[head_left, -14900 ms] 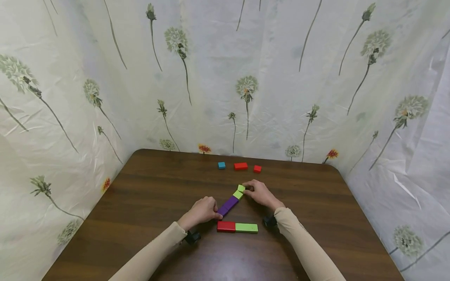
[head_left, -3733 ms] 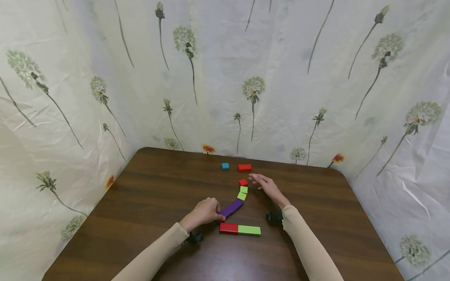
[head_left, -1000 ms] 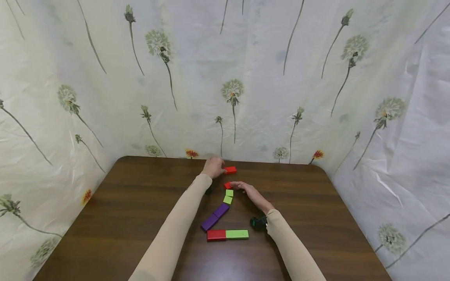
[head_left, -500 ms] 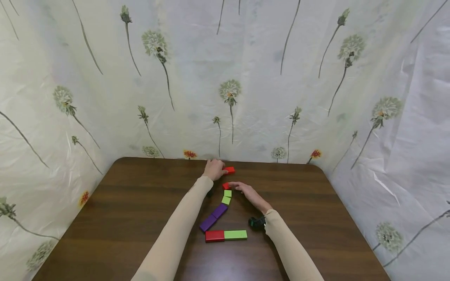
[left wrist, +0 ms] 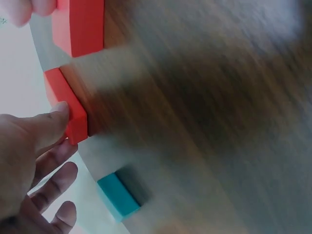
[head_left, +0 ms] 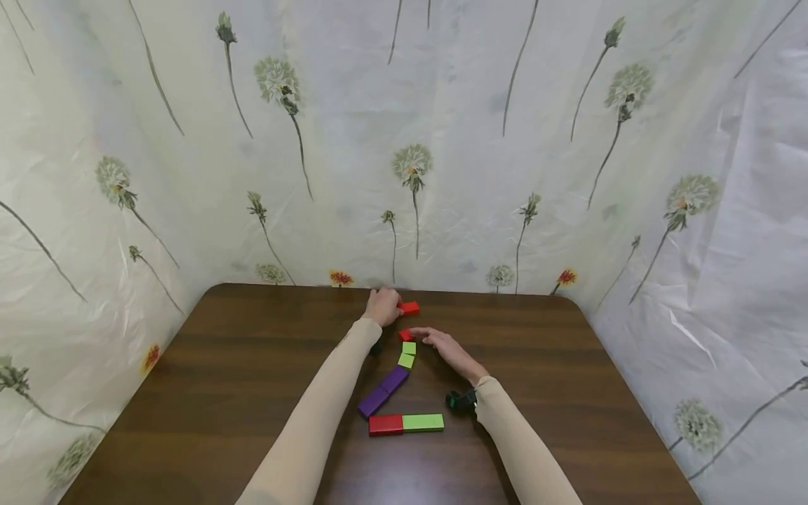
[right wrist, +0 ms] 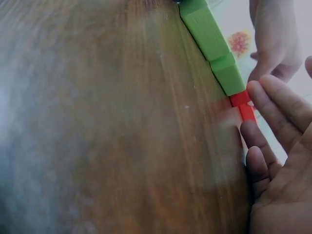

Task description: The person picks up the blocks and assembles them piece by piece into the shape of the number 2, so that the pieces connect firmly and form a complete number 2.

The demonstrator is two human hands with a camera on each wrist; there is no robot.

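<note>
At the back of the table, my left hand (head_left: 382,307) pinches a long red block (head_left: 409,308). In the left wrist view the thumb lies on that long red block (left wrist: 68,105), with the other fingers behind it. A blue block (left wrist: 117,195) stands close by, hidden behind the hand in the head view. My right hand (head_left: 448,351) has its fingers extended, the tips at a small red block (head_left: 405,335). That block heads a curved row with two light green blocks (head_left: 407,354) and two purple blocks (head_left: 384,392).
In front of the purple blocks, a red block (head_left: 386,424) and a long green block (head_left: 423,422) lie end to end. All stand on a brown wooden table (head_left: 536,421). A floral curtain (head_left: 404,140) hangs behind the table's far edge.
The small red block has come from the back row to the green blocks' end. My left hand has left the purple blocks for the long red block, which has just shifted slightly left.
</note>
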